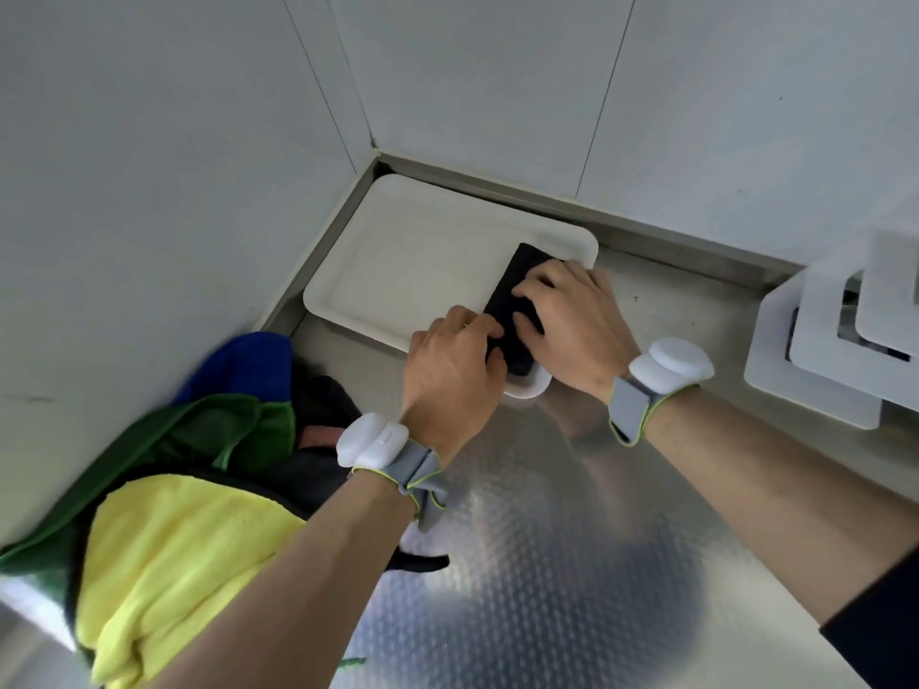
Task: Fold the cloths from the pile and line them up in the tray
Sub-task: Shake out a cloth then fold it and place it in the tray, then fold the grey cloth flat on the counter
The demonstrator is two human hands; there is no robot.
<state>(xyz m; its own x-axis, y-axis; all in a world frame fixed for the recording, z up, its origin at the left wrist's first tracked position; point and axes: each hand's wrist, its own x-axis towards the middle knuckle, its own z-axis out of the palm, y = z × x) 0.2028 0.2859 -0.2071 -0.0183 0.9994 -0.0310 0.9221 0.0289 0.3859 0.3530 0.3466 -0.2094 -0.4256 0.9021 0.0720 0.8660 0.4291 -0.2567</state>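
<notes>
Item under inspection: one black cloth (505,303), folded to a narrow oblong. It lies inside the white tray (408,251), along the tray's right-hand end and close against that rim. The rest of the tray floor is bare white.

Left hand (447,375): it reaches in over the tray's near rim, palm down. Its fingers (490,335) are laid on the near part of the cloth.

Right hand (572,315): it comes in from the right over the tray's end rim. Its fingers (529,290) are spread across the far part of the cloth.

Grip, both hands: the fingers lie fairly flat and press down on the cloth, and neither hand closes round it. Whether a thumb is tucked under an edge cannot be told.

The tray sits in the far left corner of a steel surface (547,514) with a dimpled finish, and pale wall panels (149,191) rise on two sides of it.

The pile (258,469) lies on the surface to the left of the left forearm, near the tray but apart from it. A yellow cloth (189,529) lies nearest, then a green cloth (229,425) and a blue cloth (248,360) at the far end, with dark cloth among them.

Each wrist carries a white device (373,440) on a grey strap. Stacked white plates (820,360) stand at the right edge of the surface.
</notes>
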